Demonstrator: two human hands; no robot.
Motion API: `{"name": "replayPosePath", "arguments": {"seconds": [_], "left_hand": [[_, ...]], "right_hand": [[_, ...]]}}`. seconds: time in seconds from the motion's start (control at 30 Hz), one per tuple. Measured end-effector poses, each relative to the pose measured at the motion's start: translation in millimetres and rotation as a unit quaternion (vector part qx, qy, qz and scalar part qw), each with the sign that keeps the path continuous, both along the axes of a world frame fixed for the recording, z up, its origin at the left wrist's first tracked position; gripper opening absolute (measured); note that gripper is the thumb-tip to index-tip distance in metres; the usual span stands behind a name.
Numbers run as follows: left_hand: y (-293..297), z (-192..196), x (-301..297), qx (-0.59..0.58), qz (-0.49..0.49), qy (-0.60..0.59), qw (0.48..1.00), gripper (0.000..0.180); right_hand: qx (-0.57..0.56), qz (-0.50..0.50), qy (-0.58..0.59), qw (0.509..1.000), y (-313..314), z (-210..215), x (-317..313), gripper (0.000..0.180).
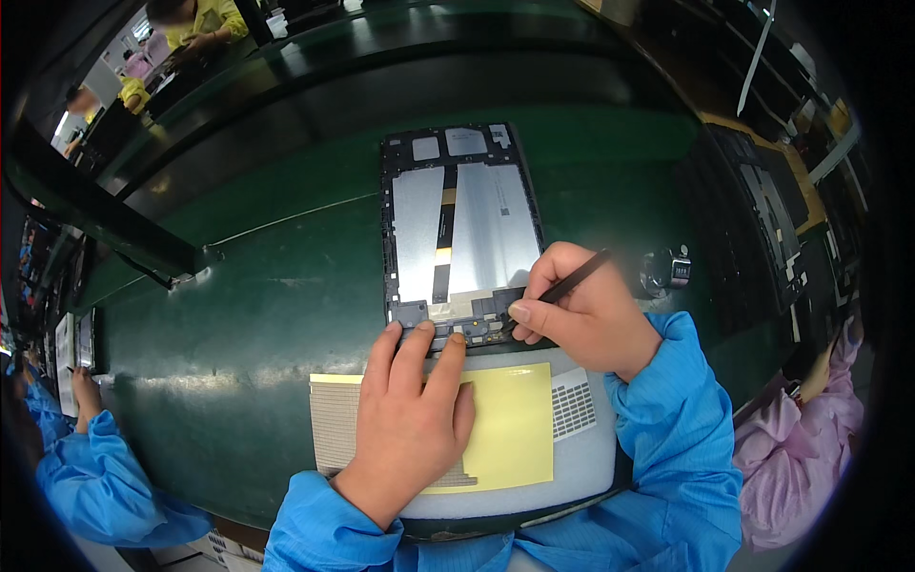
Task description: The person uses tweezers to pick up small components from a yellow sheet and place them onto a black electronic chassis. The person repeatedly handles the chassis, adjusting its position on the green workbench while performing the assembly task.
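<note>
An opened tablet chassis (505, 229) with a silver metal back plate lies in front of me on the green bench. A dark flat ribbon cable (445, 229) runs down its middle. My right hand (581, 310) pinches dark tweezers (578, 275), their lower end by the small circuit board (475, 326) along the chassis's near edge; the fingers hide the tip. My left hand (412, 410) is open, its fingertips resting on that near edge. Beneath the left palm lies a yellow sheet (515, 429), with rows of small brownish pieces (334, 419) on its left part.
A pale foam pad (586, 467) lies under the sheets, with a white label sheet (574, 405) of dark rectangles. A watch-like device (679, 270) sits right of my right hand. More chassis (762, 210) stand at far right. Co-workers' sleeves (95, 481) show at both sides.
</note>
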State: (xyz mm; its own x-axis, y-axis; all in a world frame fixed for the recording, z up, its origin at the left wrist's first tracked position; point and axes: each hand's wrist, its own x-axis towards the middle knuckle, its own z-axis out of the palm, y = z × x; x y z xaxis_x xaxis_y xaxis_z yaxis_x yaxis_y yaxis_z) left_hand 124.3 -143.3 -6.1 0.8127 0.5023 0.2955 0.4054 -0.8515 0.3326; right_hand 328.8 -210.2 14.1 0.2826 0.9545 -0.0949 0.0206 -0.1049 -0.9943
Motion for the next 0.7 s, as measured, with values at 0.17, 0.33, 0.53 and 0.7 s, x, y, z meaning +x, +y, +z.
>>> {"name": "replayPosePath", "arguments": {"seconds": [0.17,0.33,0.53,0.7], "left_hand": [[-0.3,0.3,0.0,-0.001,0.002,0.002,1.0,0.048],[-0.5,0.8,0.8,-0.005,0.002,0.003,1.0,0.047],[-1.0,0.9,0.3,-0.004,0.004,0.005,1.0,0.047],[-0.6,0.0,0.3,-0.005,0.001,0.001,1.0,0.046]], "right_hand": [[0.007,-0.016,0.044,0.999,-0.2,-2.0,0.8,0.017],[0.009,-0.008,0.022,1.0,-1.0,-2.8,0.2,0.016],[0.009,0.0,-0.015,1.0,-2.1,-4.2,1.3,0.016],[0.041,0.009,-0.027,0.999,-4.8,-8.9,3.4,0.016]]}}
